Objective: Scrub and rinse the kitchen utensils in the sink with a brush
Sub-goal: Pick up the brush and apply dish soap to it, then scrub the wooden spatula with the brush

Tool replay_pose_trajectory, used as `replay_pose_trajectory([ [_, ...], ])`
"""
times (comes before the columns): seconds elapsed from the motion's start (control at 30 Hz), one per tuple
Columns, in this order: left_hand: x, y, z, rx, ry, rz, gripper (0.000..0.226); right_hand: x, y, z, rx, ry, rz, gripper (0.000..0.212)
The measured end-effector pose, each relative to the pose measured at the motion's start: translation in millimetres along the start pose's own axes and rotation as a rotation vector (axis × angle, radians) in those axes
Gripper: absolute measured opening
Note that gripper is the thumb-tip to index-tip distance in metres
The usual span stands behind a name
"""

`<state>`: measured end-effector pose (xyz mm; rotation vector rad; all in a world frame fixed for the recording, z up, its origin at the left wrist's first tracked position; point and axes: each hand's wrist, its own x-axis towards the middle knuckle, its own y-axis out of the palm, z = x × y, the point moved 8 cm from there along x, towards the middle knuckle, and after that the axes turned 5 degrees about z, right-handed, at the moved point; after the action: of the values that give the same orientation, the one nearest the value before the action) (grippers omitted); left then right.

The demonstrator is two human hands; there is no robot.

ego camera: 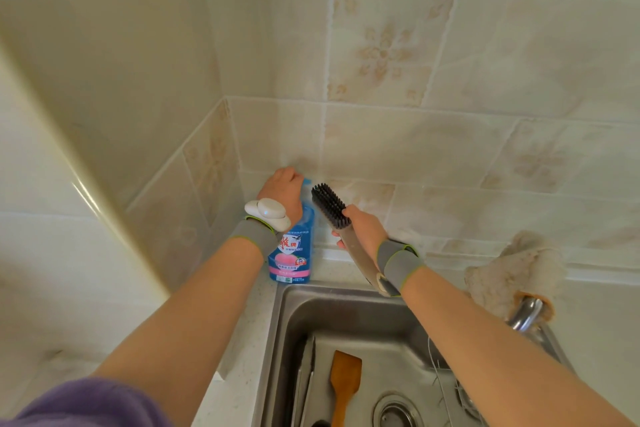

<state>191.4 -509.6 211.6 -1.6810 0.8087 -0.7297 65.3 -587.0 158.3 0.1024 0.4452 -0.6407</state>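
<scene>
Sink (294, 308) steel sits closest, with a wooden spatula (343, 381) lying inside by the drain (398, 414). Farther back, the right hand (363, 229) wraps tight around a brush (329, 206), bristles up. The left hand (282, 189) presses down on a blue soap bottle (294, 253) by the tiled wall (398, 80), hiding its top.

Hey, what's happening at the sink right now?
A person stands at a steel sink. The left hand presses down on top of a blue dish soap bottle on the counter by the tiled corner. The right hand holds a scrub brush next to the bottle's top, bristles turned up, apparently to take soap. A wooden spatula lies in the basin, not yet picked up. A cloth is draped over the faucet.
</scene>
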Motion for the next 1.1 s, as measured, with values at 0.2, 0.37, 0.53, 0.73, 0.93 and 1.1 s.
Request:
replay_pose_trajectory([
  [0.2, -58, 28, -24, -0.116, 0.037, -0.323, 0.031, -20, -15, -67, 0.062, 0.068, -0.034, 0.027],
  [0.37, -160, 209, -30, -0.424, -0.31, 0.333, 0.026, -64, -30, -179, 0.033, 0.332, -0.05, 0.025],
  [0.53, -264, 306, -41, -0.336, -0.698, 0.969, 0.058, -105, -52, -280, -0.149, 0.516, -0.066, 0.031],
  [0.73, -296, 338, -46, -0.184, -0.752, 0.958, 0.054, -148, -56, -319, -0.069, 0.627, -0.136, 0.021],
  [0.93, -297, 361, -30, -0.33, -0.758, 1.008, 0.049, -158, -48, -335, -0.122, 0.637, -0.059, 0.035],
  [1.1, -313, 351, -60, -1.02, -0.911, 1.042, 0.009, -161, -24, -331, -0.316, 0.533, 0.047, 0.039],
])
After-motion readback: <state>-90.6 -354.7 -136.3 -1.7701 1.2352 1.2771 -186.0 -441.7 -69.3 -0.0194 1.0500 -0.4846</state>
